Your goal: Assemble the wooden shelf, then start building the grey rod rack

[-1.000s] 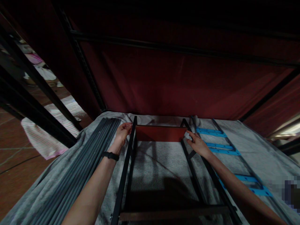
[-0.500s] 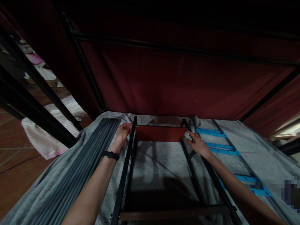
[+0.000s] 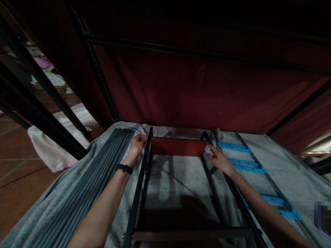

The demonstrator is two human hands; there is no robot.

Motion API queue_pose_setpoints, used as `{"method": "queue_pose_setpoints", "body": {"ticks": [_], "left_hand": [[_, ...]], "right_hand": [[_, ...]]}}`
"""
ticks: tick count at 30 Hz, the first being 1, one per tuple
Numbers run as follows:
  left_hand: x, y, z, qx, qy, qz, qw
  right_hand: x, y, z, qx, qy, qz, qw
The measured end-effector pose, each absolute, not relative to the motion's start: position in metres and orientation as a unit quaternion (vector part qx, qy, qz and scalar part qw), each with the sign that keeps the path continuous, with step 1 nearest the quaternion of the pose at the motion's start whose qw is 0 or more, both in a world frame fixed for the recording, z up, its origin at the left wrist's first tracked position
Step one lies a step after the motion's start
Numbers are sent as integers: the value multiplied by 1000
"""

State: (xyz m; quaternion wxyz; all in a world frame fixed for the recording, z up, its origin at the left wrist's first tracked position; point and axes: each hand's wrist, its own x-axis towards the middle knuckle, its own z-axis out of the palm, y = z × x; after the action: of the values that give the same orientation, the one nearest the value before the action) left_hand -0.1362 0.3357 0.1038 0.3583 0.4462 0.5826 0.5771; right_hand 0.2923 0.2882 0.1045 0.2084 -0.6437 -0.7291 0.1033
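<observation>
1. At the far left, a pale striped cloth (image 3: 55, 151) lies on the reddish floor, partly behind dark slanting bars.
2. A bundle of grey rods (image 3: 90, 193) lies lengthwise on the grey blanket (image 3: 168, 186), along its left edge.
3. The left hand (image 3: 137, 144), with a black wristband (image 3: 124, 168) on its wrist, is just right of the rods. Its fingers curl onto the top of the frame's left rail, at the left end of the red panel; how firmly they close cannot be told in the dim light.
4. The black metal frame (image 3: 137, 199) lies flat on the blanket, its two long rails running away from the person, with a crossbar (image 3: 191, 236) near the bottom edge of the view.
5. The red panel (image 3: 178, 147) stands on edge between the two rails at their far end, close to the dark red curtain (image 3: 186, 89).
6. The right hand (image 3: 219, 160) rests on the frame's right rail, just beside the panel's right end. Its fingers are spread loosely, the index fingertip touching the panel's corner; they grasp nothing.
7. Further right, a second frame with blue crosspieces (image 3: 241, 160) lies on the blanket, just beside the right hand.
</observation>
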Motion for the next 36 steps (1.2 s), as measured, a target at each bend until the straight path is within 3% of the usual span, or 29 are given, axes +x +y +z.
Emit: {"method": "queue_pose_setpoints", "body": {"ticks": [11, 16, 25, 36], "left_hand": [[-139, 321, 118, 573, 646, 453, 223], [-140, 319, 120, 650, 668, 344, 113], [-144, 321, 114, 669, 642, 362, 96], [-155, 315, 115, 756, 595, 270, -26]], "right_hand": [[293, 288, 103, -639, -728, 105, 225], [293, 289, 103, -644, -726, 101, 220], [293, 290, 101, -644, -727, 102, 217], [294, 290, 100, -637, -729, 99, 231]]}}
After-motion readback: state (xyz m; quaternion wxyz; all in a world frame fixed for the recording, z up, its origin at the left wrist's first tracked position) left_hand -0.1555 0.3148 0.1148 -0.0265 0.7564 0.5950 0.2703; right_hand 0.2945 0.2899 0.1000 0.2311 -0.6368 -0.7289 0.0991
